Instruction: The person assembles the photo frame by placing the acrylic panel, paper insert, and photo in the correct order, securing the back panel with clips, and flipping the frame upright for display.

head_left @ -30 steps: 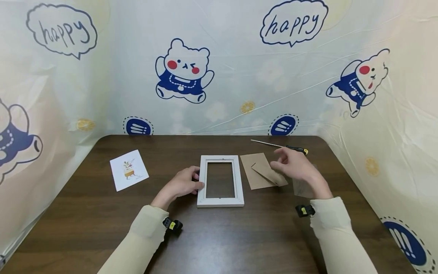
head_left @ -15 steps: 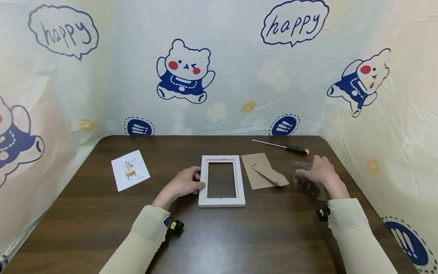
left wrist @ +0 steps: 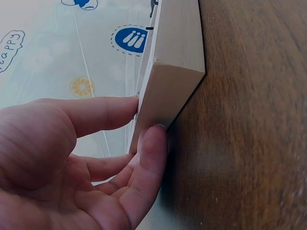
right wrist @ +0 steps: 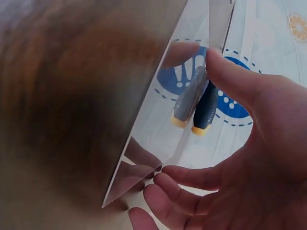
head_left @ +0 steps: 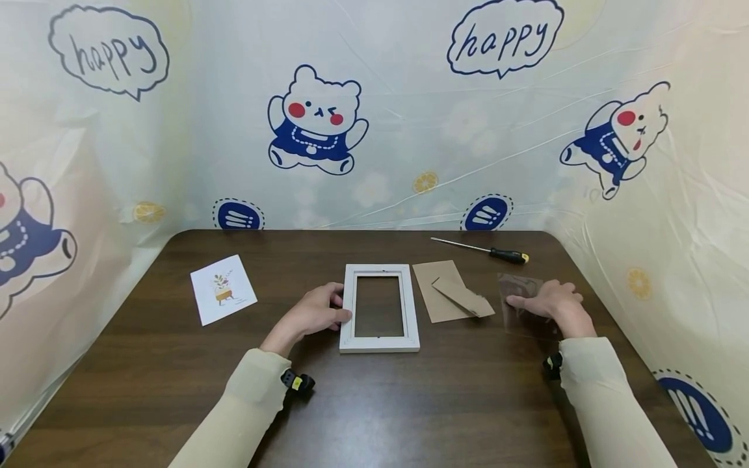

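On the table lies a white picture frame [head_left: 380, 345], its middle open to the wood. My left hand [head_left: 313, 312] holds its left edge, thumb on the upper face and fingers against the side; the left wrist view shows the grip on the frame's side [left wrist: 170, 96]. To the right is a clear rectangular sheet [head_left: 515, 286]. Over it my right hand [head_left: 552, 304] is spread, thumb toward the left part and fingers toward the right edge. In the right wrist view, the fingertips meet the edge of the reflective sheet [right wrist: 144, 129].
A brown backing board [head_left: 435, 309] with a folded stand strip [head_left: 465, 299] lies between frame and sheet. Behind them is a screwdriver [head_left: 508, 256]. A white card with a plant drawing [head_left: 223, 289] lies at left. Patterned curtains [head_left: 398, 130] surround the table [head_left: 374, 416].
My right hand has moved right from above the backing board to the clear sheet, and its fingers have spread over it. The left hand has stayed on the picture frame.
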`<state>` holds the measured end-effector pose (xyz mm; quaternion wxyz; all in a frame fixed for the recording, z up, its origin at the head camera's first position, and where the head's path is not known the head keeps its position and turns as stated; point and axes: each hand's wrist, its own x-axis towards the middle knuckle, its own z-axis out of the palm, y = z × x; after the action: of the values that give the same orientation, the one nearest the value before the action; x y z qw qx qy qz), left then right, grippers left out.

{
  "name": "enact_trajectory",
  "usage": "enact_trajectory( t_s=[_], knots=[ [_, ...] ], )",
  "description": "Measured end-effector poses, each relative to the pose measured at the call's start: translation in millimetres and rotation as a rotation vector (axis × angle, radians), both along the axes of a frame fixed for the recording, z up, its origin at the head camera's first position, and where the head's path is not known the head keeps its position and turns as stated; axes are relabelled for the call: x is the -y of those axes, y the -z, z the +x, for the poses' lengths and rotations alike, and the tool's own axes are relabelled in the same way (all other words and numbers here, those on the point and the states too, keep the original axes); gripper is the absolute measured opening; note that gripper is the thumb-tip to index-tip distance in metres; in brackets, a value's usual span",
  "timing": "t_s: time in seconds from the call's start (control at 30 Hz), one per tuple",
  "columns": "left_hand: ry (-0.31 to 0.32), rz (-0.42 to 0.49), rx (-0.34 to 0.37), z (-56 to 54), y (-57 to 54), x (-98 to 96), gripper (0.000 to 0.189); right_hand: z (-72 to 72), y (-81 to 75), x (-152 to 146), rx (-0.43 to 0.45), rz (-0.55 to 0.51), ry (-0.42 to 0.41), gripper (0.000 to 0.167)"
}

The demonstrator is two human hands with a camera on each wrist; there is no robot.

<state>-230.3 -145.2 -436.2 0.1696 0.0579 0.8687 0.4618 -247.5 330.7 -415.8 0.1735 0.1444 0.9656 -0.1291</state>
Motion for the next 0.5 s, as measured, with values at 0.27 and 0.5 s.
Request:
enact_trajectory(
  t_s=[0.27,0.5],
  knots=[
    [0.006,-0.006,0.000,0.2,-2.6,-0.6,0.067,-6.3,-0.4,5.8,0.033,0.030,0.025,0.122],
    [0.007,-0.009,0.004,1.3,-3.6,-1.8,0.067,-8.5,-5.1,3.2,0.057,0.008,0.010,0.121]
  ],
)
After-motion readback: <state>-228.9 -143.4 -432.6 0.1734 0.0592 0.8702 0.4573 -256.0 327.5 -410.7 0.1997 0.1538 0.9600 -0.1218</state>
